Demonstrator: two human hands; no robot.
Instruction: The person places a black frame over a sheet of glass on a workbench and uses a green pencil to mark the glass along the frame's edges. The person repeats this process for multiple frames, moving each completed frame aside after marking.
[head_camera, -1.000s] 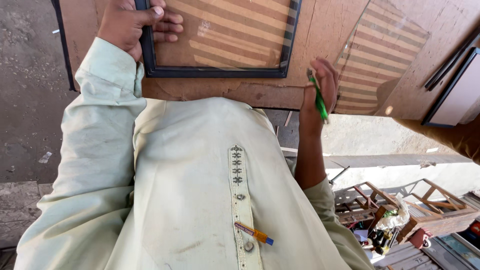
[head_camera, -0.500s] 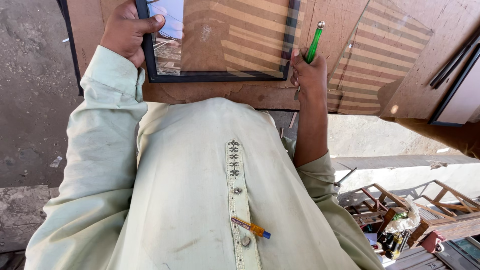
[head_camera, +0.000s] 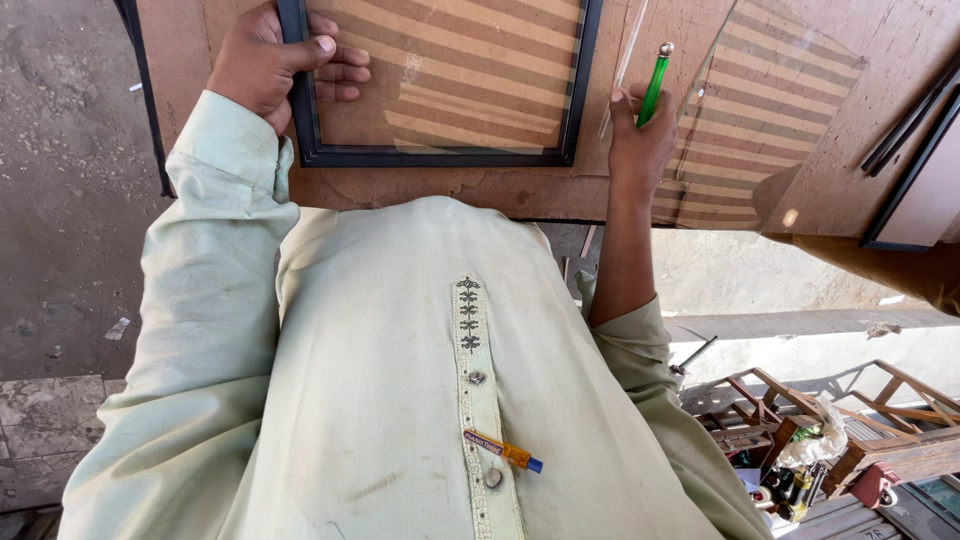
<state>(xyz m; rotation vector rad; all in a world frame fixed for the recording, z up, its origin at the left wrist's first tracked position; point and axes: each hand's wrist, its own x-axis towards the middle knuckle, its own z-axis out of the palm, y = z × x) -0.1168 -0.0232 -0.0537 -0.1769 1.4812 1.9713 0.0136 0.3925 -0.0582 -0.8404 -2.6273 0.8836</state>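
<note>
The left hand (head_camera: 275, 60) grips the left side of the black frame (head_camera: 440, 155), which lies flat near the board's (head_camera: 420, 190) front edge. The right hand (head_camera: 640, 135) holds the green cutter (head_camera: 652, 85) upright just beside the frame's right side. The glass sheet (head_camera: 770, 130) lies loose to the right; fitting appears unfinished.

Bright, hard daylight, crisp shadows, striped glare on glass, wide-angle stretch at edges

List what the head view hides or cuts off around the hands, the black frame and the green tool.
- Black frame: top cut off by the picture's upper edge.
- Green tool: lower end hidden inside the right hand.
- Left hand: fingertips partly behind the frame's rail.
- Glass sheet: near edge too faint to trace.
</note>
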